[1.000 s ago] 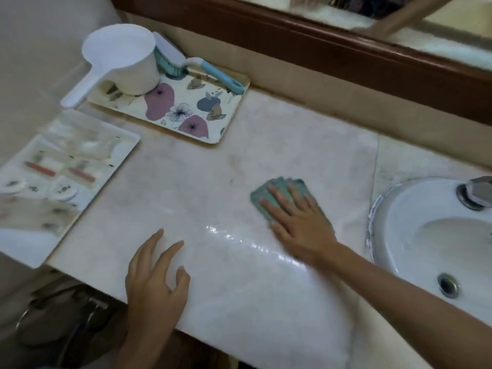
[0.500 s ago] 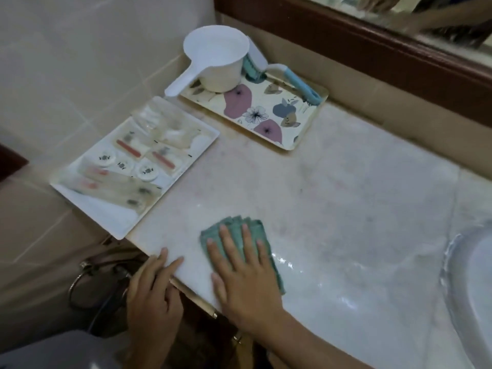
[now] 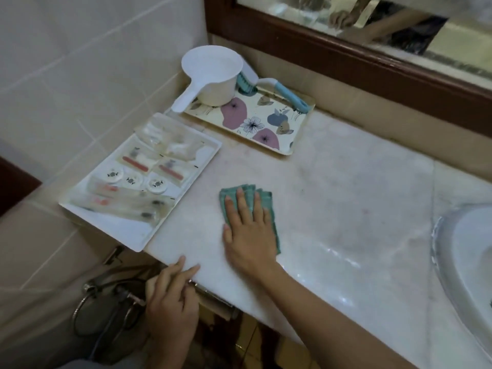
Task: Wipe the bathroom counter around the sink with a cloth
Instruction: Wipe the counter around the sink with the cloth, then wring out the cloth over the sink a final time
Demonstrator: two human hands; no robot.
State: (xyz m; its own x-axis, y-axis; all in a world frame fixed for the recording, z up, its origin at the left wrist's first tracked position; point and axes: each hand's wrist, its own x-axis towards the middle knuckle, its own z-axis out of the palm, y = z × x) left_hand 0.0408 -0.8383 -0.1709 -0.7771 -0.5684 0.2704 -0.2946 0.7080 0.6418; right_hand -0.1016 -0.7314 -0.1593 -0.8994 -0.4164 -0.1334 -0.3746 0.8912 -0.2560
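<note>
The green cloth [image 3: 269, 197] lies folded flat on the worktop [image 3: 346, 195], towards its left end and a little back from the front edge. It is just beside the white tray [image 3: 127, 230] of wrapped toiletries that overhangs the worktop's front-left corner.

The right hand [image 3: 250, 235] lies palm down on the cloth, covering most of it. Folded green edges show beyond the fingertips [image 3: 239, 193] and along the hand's right side. Its grip is apart: the fingers are straight and spread, pressing down rather than curling round the fabric. That probably suits wiping, since a flat palm spreads pressure over the whole pad and lets it slide.

The left hand [image 3: 170, 296] is at the worktop's front edge, near the left corner. Its fingers rest on the lip and hold nothing, likely as a brace while the person leans in.

A wet sheen shows on the stone between the cloth and the sink [image 3: 439, 235] at the right end, while the surface further back looks dull and faintly marked. So I judge the back strip is yet to be wiped.

At the back-left corner a flowered tray [image 3: 255, 123] holds a white dipper [image 3: 215, 75] and a blue-handled brush [image 3: 287, 95]. This keeps them off the open stone.
</note>
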